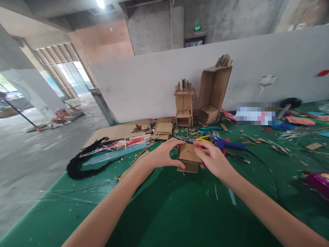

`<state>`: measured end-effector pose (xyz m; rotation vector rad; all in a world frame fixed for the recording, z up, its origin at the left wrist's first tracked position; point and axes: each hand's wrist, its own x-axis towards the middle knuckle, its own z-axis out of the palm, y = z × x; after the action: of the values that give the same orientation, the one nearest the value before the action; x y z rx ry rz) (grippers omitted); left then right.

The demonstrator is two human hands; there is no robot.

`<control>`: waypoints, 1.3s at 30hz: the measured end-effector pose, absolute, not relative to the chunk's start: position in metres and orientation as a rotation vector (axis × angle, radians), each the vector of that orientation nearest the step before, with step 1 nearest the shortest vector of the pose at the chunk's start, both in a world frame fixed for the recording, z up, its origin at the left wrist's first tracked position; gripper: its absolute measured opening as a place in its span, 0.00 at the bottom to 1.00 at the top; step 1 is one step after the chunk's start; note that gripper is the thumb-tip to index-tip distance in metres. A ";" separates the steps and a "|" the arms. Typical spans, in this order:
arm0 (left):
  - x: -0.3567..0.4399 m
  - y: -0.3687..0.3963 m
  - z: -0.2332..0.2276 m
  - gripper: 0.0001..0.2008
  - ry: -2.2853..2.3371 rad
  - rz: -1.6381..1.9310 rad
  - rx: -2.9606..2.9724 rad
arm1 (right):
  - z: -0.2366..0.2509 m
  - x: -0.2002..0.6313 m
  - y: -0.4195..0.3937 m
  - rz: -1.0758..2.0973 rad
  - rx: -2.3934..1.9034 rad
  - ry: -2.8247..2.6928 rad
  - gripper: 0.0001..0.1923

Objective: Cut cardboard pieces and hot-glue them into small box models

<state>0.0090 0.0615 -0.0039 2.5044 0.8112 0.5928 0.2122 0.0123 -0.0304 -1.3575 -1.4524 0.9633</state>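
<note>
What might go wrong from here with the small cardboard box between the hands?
The right hand is close to the blue glue gun; if that is hot, a brush against it might burn. The scissors lie just beyond the cardboard box, so reaching past might nick the left hand. Squeezing too hard might bend the cardboard.

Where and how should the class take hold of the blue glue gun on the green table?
Take the blue glue gun by its corded end, probably coming from above and the right. That end is narrow and points away from the right hand, which crowds the other end. Close just short of the black cord.
</note>
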 end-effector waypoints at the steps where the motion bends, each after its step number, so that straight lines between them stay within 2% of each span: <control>1: 0.009 0.061 -0.004 0.38 0.812 0.589 2.501 | -0.030 0.212 0.012 0.949 -1.366 -1.466 0.17; 10: 0.011 0.061 -0.006 0.35 0.780 0.617 2.478 | -0.031 0.216 0.013 0.781 -1.420 -1.586 0.18; 19: 0.011 0.060 -0.007 0.31 0.781 0.624 2.421 | -0.032 0.218 0.014 0.850 -1.384 -1.595 0.19; 26: 0.011 0.056 -0.003 0.33 0.950 0.533 2.438 | -0.031 0.219 0.015 0.812 -1.412 -1.613 0.19; 32: 0.004 0.058 0.006 0.36 0.849 0.551 2.402 | -0.032 0.218 0.015 0.799 -1.406 -1.612 0.19; 34: 0.001 0.061 0.009 0.32 0.885 0.646 2.371 | -0.033 0.218 0.015 0.777 -1.404 -1.620 0.19; 37: -0.002 0.066 0.012 0.18 1.003 0.926 2.331 | -0.033 0.218 0.014 0.752 -1.397 -1.620 0.18; 39: -0.002 0.068 0.013 0.13 1.089 1.030 2.316 | -0.033 0.218 0.014 0.744 -1.393 -1.618 0.18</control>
<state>-0.0015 0.0681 0.0132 2.3162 1.0885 1.0299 0.2180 0.0140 -0.0333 -1.3930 -1.6177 0.7439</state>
